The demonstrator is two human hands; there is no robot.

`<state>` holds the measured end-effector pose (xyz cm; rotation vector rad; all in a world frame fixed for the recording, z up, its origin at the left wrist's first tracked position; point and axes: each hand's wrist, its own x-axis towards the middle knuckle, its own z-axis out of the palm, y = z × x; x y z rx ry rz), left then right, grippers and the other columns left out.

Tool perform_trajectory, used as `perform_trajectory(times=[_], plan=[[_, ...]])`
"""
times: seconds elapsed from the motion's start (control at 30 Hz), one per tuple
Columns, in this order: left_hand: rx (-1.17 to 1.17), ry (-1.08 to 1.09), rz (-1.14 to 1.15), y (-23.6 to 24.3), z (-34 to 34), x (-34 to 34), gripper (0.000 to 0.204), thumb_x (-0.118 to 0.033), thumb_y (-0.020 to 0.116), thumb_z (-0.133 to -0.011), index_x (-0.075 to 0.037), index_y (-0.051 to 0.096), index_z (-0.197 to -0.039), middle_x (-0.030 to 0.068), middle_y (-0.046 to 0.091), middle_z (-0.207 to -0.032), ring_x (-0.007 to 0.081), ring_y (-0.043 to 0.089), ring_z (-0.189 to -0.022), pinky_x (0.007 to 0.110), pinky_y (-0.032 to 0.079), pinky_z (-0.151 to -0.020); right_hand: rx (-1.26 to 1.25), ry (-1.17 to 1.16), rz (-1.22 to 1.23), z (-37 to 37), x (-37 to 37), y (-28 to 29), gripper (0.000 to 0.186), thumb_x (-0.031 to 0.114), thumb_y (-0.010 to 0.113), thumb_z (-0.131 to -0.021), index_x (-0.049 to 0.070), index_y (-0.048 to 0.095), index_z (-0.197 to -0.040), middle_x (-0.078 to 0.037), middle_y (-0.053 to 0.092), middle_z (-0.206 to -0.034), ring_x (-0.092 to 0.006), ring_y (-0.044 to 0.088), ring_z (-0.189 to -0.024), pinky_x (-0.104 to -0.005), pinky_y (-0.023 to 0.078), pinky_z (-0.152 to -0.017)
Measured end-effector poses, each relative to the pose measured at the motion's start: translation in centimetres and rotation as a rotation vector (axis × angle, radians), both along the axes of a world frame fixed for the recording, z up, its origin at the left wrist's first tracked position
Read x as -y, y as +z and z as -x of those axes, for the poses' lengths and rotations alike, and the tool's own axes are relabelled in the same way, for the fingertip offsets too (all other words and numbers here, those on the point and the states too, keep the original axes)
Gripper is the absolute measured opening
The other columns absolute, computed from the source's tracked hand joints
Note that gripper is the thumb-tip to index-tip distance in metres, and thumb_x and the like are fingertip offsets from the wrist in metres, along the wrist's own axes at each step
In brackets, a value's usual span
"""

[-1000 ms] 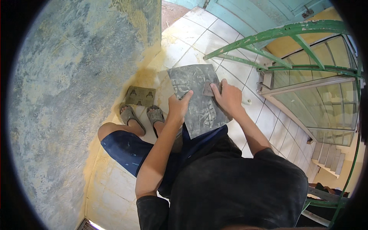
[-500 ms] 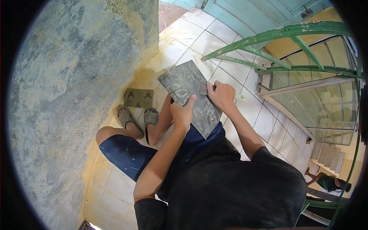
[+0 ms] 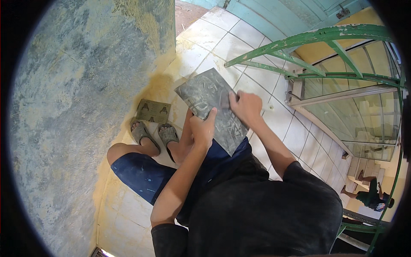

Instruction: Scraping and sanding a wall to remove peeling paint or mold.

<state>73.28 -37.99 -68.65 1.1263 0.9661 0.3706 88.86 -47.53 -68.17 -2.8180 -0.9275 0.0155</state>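
A scuffed grey rectangular sheet, covered in pale smears, lies tilted over my lap. My left hand is closed on its near left edge, thumb on top and the other fingers hidden below. Over the sheet's right side, my right hand is closed on a small flat dark blade, which meets the sheet's face. That blade is blurred, and my hand covers the rest of it. On the floor beyond my sandalled feet rests a brownish sheet with dark printed shapes.
A rough, patchy grey-blue wall rises close on my left. Green metal railing curves across the right, before glass panels. White floor tiles surround me. A pale blue door stands ahead. Another person is far off at lower right.
My right hand and the blade have shifted slightly over the grey sheet and now look blurred. My left hand keeps its hold. The distant person has changed posture.
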Motion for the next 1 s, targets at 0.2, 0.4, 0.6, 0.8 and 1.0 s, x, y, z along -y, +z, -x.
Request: perform_trajectory(times=[0.2,0.4,0.6,0.8,1.0], plan=[[0.04,0.021,0.003,-1.2,0.1,-0.3,0.04,-0.018,0.08,-0.091,0.014,0.069,-0.111,0.0161,0.073,-0.106,0.0194,0.066,-0.09,0.033,0.052,-0.082,0.025,0.084,-0.002,1.6,0.0,1.2,0.051,0.046,0.056,-0.094,0.003,0.073,-0.075,-0.023,0.067,-0.065,-0.042,0.069,-0.062,-0.0528,0.054,-0.062],[0.081,0.01,0.008,-0.7,0.1,0.1,0.038,-0.016,0.079,-0.091,0.013,0.068,-0.113,0.0145,0.073,-0.107,0.0193,0.067,-0.091,0.033,0.052,-0.083,0.03,-0.024,0.02,-0.2,-0.6,1.0,0.05,0.046,0.056,-0.094,0.003,0.073,-0.076,-0.024,0.067,-0.064,-0.0416,0.069,-0.062,-0.0509,0.054,-0.06],[0.067,0.006,0.078,-0.1,-0.2,-0.1,0.035,-0.013,0.078,-0.091,0.012,0.068,-0.114,0.0149,0.072,-0.109,0.0198,0.067,-0.093,0.033,0.053,-0.085,0.054,0.047,-0.006,-0.6,0.1,0.4,0.051,0.047,0.054,-0.095,0.003,0.074,-0.077,-0.024,0.067,-0.066,-0.0421,0.069,-0.063,-0.0517,0.054,-0.061],[0.114,0.039,0.008,-2.4,-0.1,0.1,0.035,-0.012,0.078,-0.091,0.011,0.067,-0.116,0.0147,0.072,-0.112,0.0197,0.067,-0.095,0.033,0.053,-0.085,-0.018,0.14,0.049,1.6,0.2,1.7,0.054,0.048,0.052,-0.096,0.002,0.074,-0.079,-0.024,0.068,-0.067,-0.0419,0.07,-0.065,-0.0516,0.055,-0.063],[0.075,0.078,-0.003,-3.0,-0.3,0.4,0.033,-0.011,0.079,-0.087,0.012,0.071,-0.109,0.0148,0.076,-0.102,0.0189,0.071,-0.091,0.034,0.053,-0.082,0.04,0.037,0.006,0.0,0.0,0.7,0.051,0.046,0.055,-0.096,0.002,0.072,-0.075,-0.024,0.066,-0.064,-0.0413,0.068,-0.061,-0.0517,0.054,-0.061]])
